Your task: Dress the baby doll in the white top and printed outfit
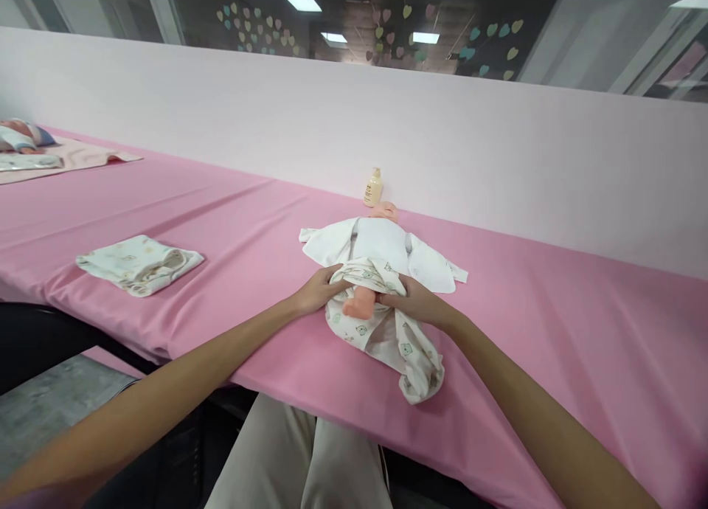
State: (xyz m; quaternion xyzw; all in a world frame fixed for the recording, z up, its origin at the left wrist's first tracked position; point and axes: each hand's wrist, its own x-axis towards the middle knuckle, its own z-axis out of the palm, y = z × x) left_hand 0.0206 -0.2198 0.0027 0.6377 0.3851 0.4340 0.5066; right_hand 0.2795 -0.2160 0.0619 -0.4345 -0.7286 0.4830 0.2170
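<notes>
A baby doll (386, 212) lies on its back on the pink-covered table (232, 324), head toward the wall. Its white top (381, 242) has both sleeves spread outward. Bunched around its lower body are white patterned baby pants (359, 334), one part trailing toward the table's front edge. Out of the cloth pokes one bare doll foot (361, 303). My left hand (319, 290) grips the pants' left edge, thumb on top. On the other side, my right hand (416, 300) is closed on the bunched cloth beside the foot. The doll's other leg is hidden.
A pump bottle (374, 187) stands behind the doll's head against the white wall (221, 111). Folded patterned clothing (139, 264) lies on the left. Farther left, another doll (22, 136) rests on a pale mat (82, 156). A black chair (49, 339) sits at the table's left front.
</notes>
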